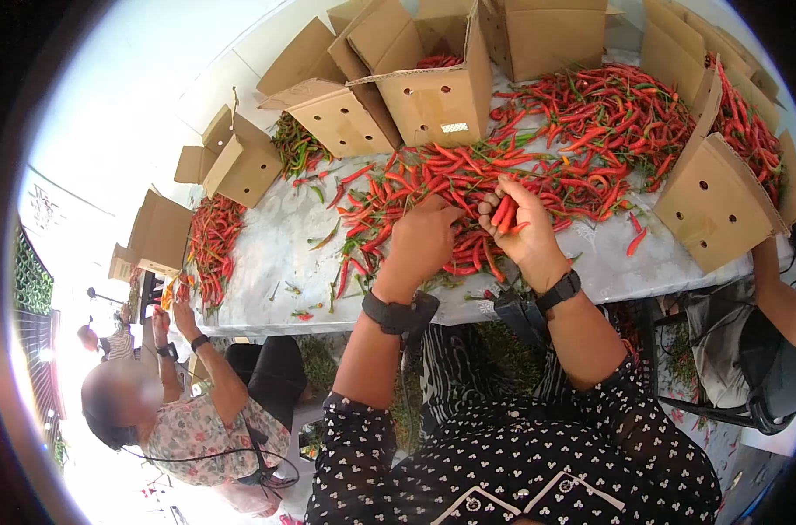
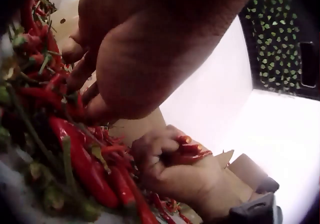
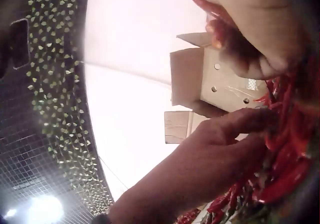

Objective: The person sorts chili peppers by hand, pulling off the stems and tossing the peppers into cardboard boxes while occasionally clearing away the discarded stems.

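Observation:
Red chili peppers (image 1: 433,171) lie in a loose heap across the table in front of me. My left hand (image 1: 422,241) reaches down into the near side of this heap, its fingers bent among the chilies (image 2: 82,159) and stems. I cannot tell whether its fingertips pinch one. Beside it, a little above the heap, my right hand (image 1: 525,229) is turned palm up and grips several red chilies (image 1: 505,213) in curled fingers. Their ends (image 2: 187,148) stick out of that fist in the left wrist view.
Cardboard boxes (image 1: 437,101) stand along the table's far side; another box (image 1: 717,206) full of chilies is at right. Greener chilies (image 1: 297,144) lie by the back boxes. At left a seated person (image 1: 205,429) works at another chili pile (image 1: 214,241). Another person's arm (image 1: 778,293) shows at right.

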`<state>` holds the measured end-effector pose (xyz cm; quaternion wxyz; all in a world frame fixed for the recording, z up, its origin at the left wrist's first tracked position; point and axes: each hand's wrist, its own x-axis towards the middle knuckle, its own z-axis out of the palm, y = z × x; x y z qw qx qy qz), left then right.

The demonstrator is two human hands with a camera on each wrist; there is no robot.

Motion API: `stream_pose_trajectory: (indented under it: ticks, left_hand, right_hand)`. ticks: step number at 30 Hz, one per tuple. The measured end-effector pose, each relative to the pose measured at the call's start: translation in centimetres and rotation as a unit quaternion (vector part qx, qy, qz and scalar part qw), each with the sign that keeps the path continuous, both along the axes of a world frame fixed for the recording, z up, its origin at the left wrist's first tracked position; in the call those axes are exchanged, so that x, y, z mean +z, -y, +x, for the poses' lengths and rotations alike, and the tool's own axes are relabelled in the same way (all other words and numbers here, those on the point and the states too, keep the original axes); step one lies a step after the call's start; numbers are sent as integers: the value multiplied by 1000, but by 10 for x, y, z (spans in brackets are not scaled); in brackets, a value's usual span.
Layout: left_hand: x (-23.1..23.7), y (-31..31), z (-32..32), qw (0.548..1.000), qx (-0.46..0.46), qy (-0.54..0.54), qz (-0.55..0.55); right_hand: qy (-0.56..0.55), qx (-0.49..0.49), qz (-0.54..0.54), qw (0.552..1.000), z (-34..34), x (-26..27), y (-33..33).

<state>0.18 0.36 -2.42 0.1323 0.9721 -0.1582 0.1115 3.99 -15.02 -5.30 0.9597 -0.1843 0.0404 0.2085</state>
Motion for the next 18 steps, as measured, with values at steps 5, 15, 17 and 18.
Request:
stream_pose_trajectory:
  ticks: [5, 15, 17, 18]
  left_hand:
    - [4, -14, -5, 1000, -3, 1, -7]
    - [16, -31, -13, 954, 107, 222, -170]
    - [21, -25, -18, 954, 98, 223, -176]
    - [22, -21, -20, 954, 88, 224, -181]
  right_hand:
    - [4, 9, -37, 999, -4, 1, -2]
    - [90, 124, -154, 976, -18, 4, -13]
    - [88, 116, -155, 977, -19, 4, -16]
    - [87, 117, -155, 977, -20, 5, -16]
